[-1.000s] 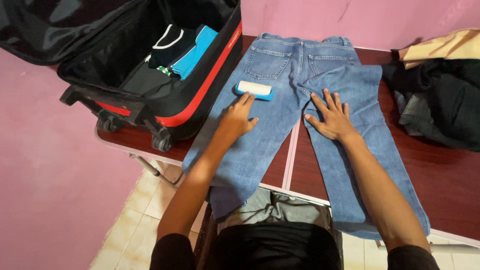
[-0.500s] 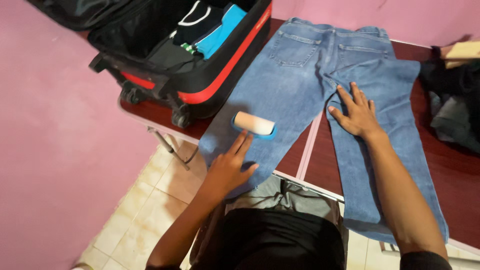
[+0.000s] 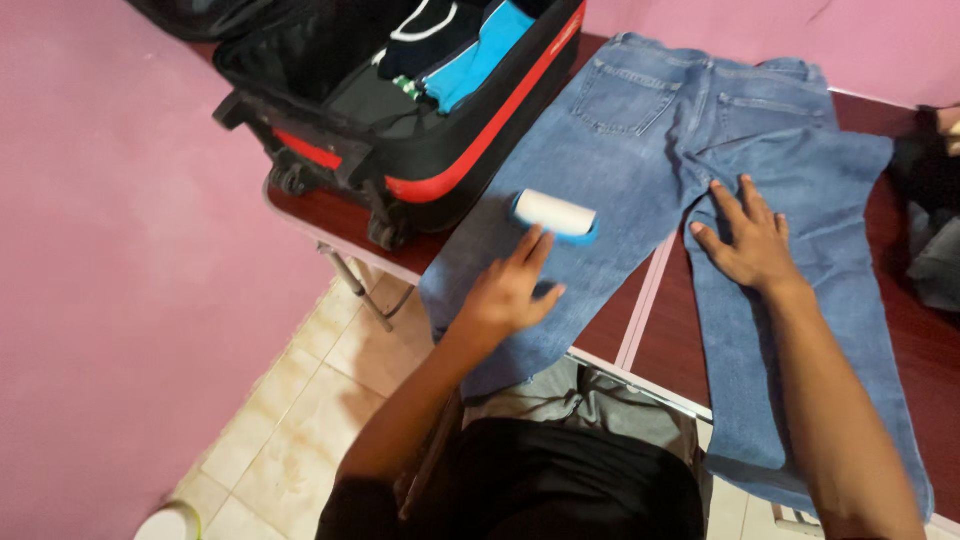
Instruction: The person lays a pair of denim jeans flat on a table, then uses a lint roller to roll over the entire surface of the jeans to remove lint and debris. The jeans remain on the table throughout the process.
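Left hand closed loosely around the handle of a lint roller, index and middle fingers stretched forward along it, thumb out to the side; the handle itself hidden under the palm, so the exact grip cannot be told. Roller head, white with a blue cap, just beyond those fingertips, lying across the left leg of the jeans roughly at thigh height. Right hand flat on the other leg, fingers spread wide, holding nothing, only pressing the denim down just below the seat. Jeans spread back side up on the table, rear pockets well past both sets of fingertips, toward the pink wall; hems behind the wrists, hanging off the near edge. Open suitcase beyond and to the left of the left-hand fingers, touching the outer edge of the left leg, with folded clothes inside in black, white and blue. Dark heap of garments to the right of the right-hand fingers, apart from the jeans. Judging from the layout, lint-rolling under way and probably not far along: roller on the left leg only, with no visible sign of which patches are already clean; right leg, seat and the whole front side seemingly left to do, and the jeans not yet folded or packed.
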